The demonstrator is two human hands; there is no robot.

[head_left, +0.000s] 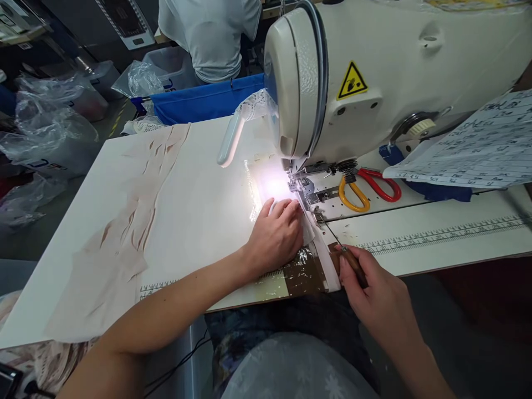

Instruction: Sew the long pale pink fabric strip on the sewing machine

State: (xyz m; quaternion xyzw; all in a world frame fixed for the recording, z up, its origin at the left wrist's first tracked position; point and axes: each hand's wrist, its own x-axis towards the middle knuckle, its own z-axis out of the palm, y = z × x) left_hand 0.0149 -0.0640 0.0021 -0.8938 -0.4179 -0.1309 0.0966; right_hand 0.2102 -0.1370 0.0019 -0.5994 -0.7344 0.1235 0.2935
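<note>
Pressing fabric strip (325, 257), lengthwise toward presser foot (293, 183), under nearer, unclenched left hand (278, 230). Gripping wood-handled awl (353, 266) in right hand (374, 288).

Straight to the sewing machine (374, 66), cut off by the top and right edges! Can't pick out the needle beneath its head, lost in lamp glare. In front of the machine, can't follow the whole pale cloth strip (326, 257), covered partly by the left hand (276, 230). Can't see all of the awl (353, 265) either, gripped partly out of sight by the right hand (369, 288). Under the machine's arm, can't trace blades beyond the yellow loop (366, 205) and red loop (398, 193). Right of those, still under the machine, can't read the paper sheet (469, 147), cropped at the edge. Beyond the machine, can't see the co-worker (211, 41) above the shoulders.
</note>
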